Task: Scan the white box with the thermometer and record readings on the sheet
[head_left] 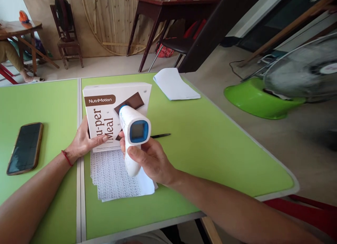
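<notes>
My left hand (85, 138) grips the lower left edge of a white carton (102, 91) with a brown label reading NutriMotion, thumb across its front. The carton is tilted up above the table. In my right hand (154, 159) is a white and blue infrared thermometer (134, 122), held by its handle in front of the carton; its small screen faces me. Sheets covered in writing (116, 179) lie under the carton and my right hand. A dark pen (161, 135) pokes out beyond the thermometer, its other end hidden.
The green table (210, 152) has a metal-edged seam on the left. A phone (25, 148) lies left of the seam, folded white paper (175, 84) near the far edge. A fan (308, 68) stands beyond the right side by a green plastic seat (252, 100). Another person's leg (13, 56) shows far left.
</notes>
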Tool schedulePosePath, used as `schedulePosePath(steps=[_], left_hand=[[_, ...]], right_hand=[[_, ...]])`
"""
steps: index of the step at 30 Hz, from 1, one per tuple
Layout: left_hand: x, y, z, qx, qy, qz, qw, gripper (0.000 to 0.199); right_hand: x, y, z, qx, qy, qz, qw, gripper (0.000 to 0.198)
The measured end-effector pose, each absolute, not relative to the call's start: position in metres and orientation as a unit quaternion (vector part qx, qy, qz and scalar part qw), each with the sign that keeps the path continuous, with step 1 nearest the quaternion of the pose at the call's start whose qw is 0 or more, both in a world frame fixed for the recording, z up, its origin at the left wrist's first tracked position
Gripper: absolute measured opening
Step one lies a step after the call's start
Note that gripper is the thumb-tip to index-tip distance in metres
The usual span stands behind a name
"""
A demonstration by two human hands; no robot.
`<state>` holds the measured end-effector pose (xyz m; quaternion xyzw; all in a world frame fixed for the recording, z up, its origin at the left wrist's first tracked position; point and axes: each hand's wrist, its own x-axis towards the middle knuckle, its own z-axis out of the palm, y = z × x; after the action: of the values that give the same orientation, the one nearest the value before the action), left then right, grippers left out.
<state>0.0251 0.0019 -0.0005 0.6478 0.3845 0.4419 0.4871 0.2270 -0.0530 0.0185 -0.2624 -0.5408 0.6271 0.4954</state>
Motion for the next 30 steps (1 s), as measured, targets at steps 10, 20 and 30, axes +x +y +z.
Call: schedulePosePath(steps=[10,20,30], left_hand=[[0.0254,0.0022,0.0009,0.651,0.379,0.438,0.491,0.066],[0.0257,0.0025,0.0017,0.654,0.366,0.441,0.493,0.057],[0.0244,0.0034,0.0009,0.659,0.373,0.433,0.489,0.054]], right_hand=[[0.2269,-0.0531,0.0216,-0.272,-0.543,0.622,0.493,0.023],[0.226,-0.0529,0.0202,-0.278,-0.537,0.626,0.493,0.026],[0.2261,-0.053,0.0207,-0.271,-0.54,0.628,0.491,0.024]])
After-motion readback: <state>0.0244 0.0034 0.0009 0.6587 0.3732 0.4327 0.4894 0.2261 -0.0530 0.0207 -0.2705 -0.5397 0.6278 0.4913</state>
